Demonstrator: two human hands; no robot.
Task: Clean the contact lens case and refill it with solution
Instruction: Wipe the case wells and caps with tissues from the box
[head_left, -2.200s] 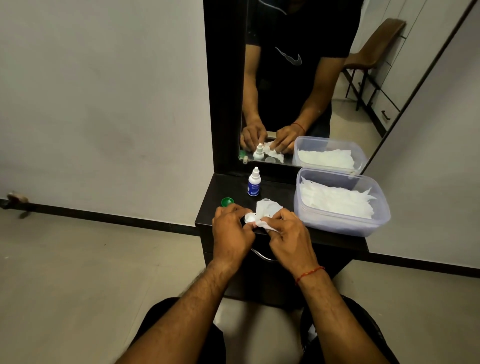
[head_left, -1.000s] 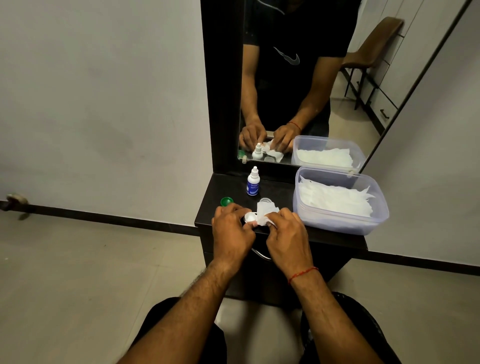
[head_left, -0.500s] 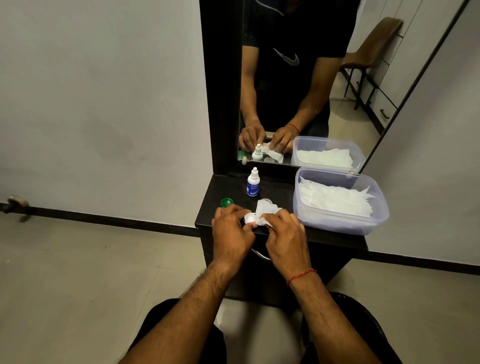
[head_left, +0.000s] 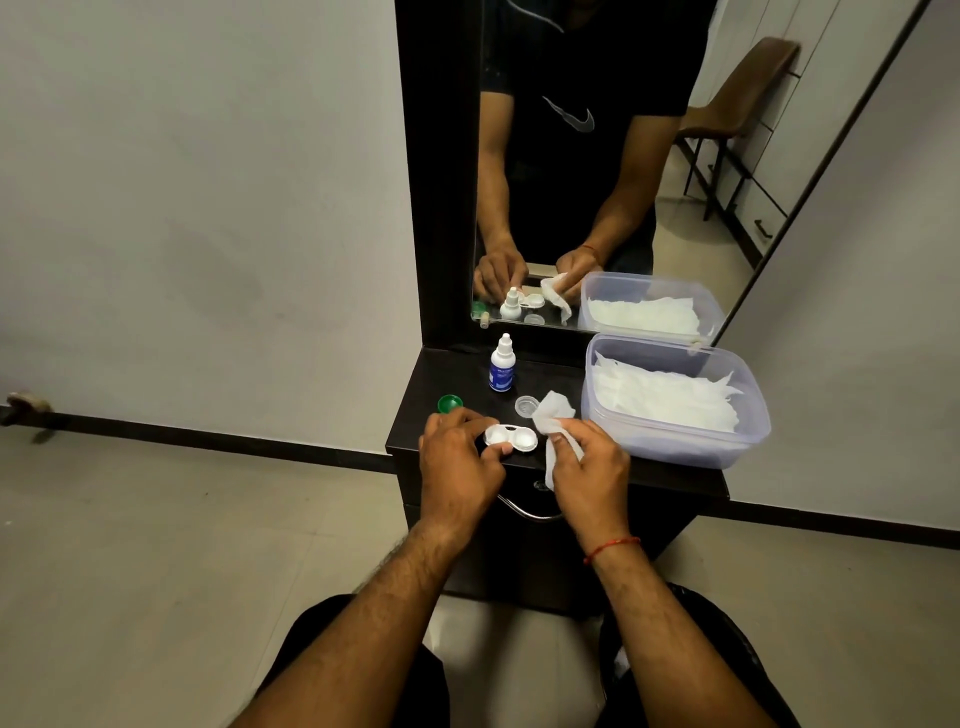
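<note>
White twin-well plastic lens case (head_left: 510, 438), white crumpled tissue (head_left: 555, 419), round green plastic cap (head_left: 450, 402), blue-labelled white dropper bottle (head_left: 502, 370), dark brown bench (head_left: 421, 415).

The solution bottle (head_left: 502, 371) label is too small to read; left hand (head_left: 460, 462) hides the case's (head_left: 511, 439) near-left edge.

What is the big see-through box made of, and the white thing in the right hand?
The box looks like frosted, slightly glossy plastic: the white sheets inside show through its walls. The white thing held by the right hand looks like soft matte tissue or thin cloth, since it crumples and droops; which one is hard to tell.
</note>
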